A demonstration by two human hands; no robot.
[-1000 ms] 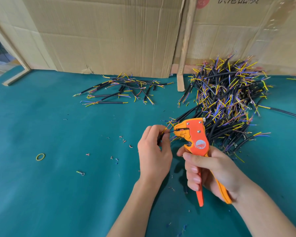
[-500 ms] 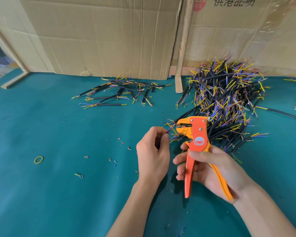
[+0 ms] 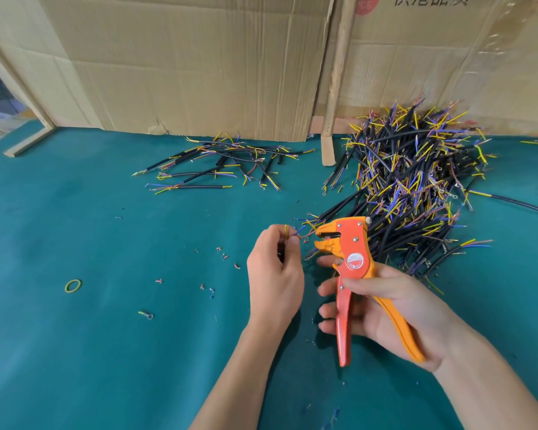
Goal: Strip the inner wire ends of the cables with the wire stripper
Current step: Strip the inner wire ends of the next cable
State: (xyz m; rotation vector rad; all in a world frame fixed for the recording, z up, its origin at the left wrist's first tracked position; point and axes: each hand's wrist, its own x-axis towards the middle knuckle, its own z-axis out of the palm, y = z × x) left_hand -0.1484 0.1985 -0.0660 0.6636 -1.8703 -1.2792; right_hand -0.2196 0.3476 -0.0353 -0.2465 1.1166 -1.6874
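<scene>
My right hand (image 3: pixel 385 308) grips the orange wire stripper (image 3: pixel 350 259) by its spread handles, jaws open and pointing left. My left hand (image 3: pixel 275 274) pinches a short cable whose yellow, blue and brown inner wires (image 3: pixel 295 232) stick out of my fingertips, just left of the jaws and apart from them. Most of that cable is hidden inside my fist. A large heap of black cables (image 3: pixel 416 187) with coloured inner wires lies behind the stripper. A smaller spread of cables (image 3: pixel 224 166) lies at the back centre.
The green table mat (image 3: pixel 75 352) carries scattered insulation scraps (image 3: pixel 221 254), a yellow rubber band (image 3: pixel 73 286) and a small ring terminal (image 3: pixel 146 315) at the left. Cardboard sheets (image 3: pixel 199 63) and a wooden post (image 3: pixel 331 119) wall off the back.
The stripper's handles have opened and its jaws have released. My left hand has drawn the cable a little leftwards, out of the jaws.
</scene>
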